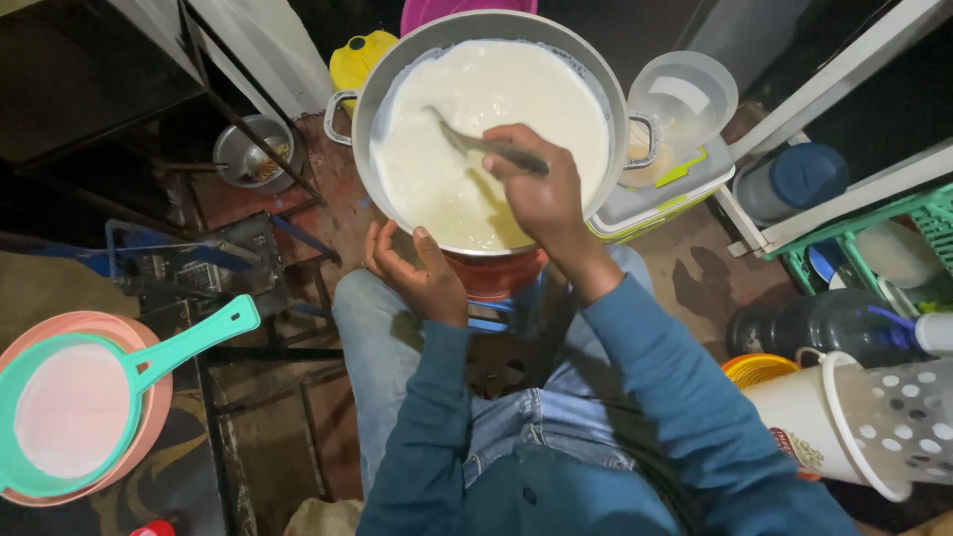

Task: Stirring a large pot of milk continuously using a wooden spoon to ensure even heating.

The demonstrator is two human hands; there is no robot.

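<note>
The big pot [369,109] is showing a silver metal wall and is holding a creamy white liquid [476,149]. The sieve [74,397] is showing a teal green frame and a white mesh, and it is lying on a pale pink bowl [157,397]. The sleeves [655,377] are looking dark blue, the jeans [372,347] light blue, and the basket [908,417] is showing white with round grey holes.

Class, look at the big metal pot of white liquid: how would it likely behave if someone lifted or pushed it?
The pot is filled nearly to its rim, so it is probably heavy. The white liquid would likely slosh over if pushed. The left hand steadies its near edge, suggesting it may tip.
</note>
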